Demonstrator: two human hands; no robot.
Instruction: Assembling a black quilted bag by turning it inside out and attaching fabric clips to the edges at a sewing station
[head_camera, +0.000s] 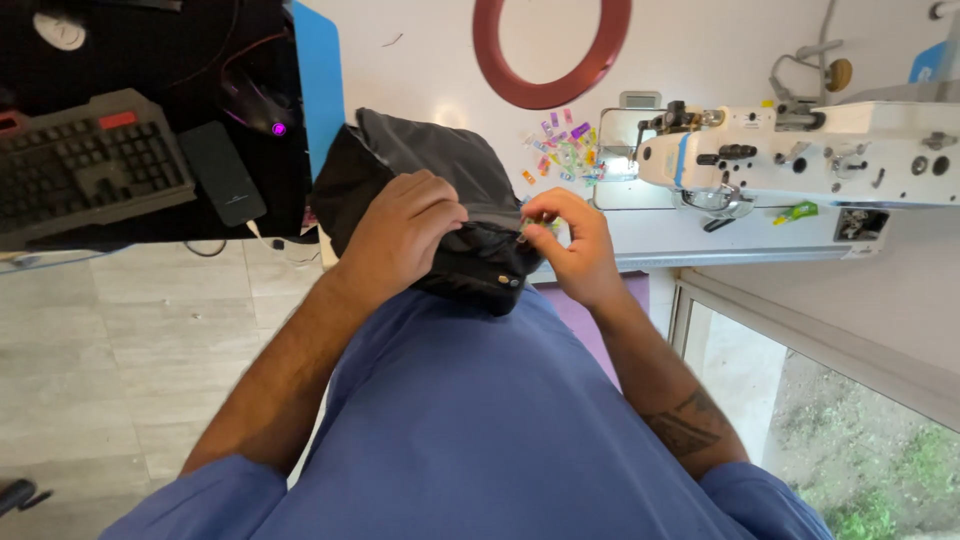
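A black padded garment (430, 165) lies bunched at the near edge of the white sewing table (420, 60), hanging toward my lap. My left hand (400, 235) presses down on its folded edge, fingers curled over the fabric. My right hand (572, 240) pinches a small clip (524, 232) against the same edge, just right of the left hand. A metal snap (516, 281) shows on the fabric's lower fold.
Several small coloured clips (565, 150) are scattered on the table beside a white sewing machine (800, 150). A dark red ring (550, 50) lies farther back. At left are a black desk with a keyboard (80, 165), a mouse (262, 105) and a phone (222, 172).
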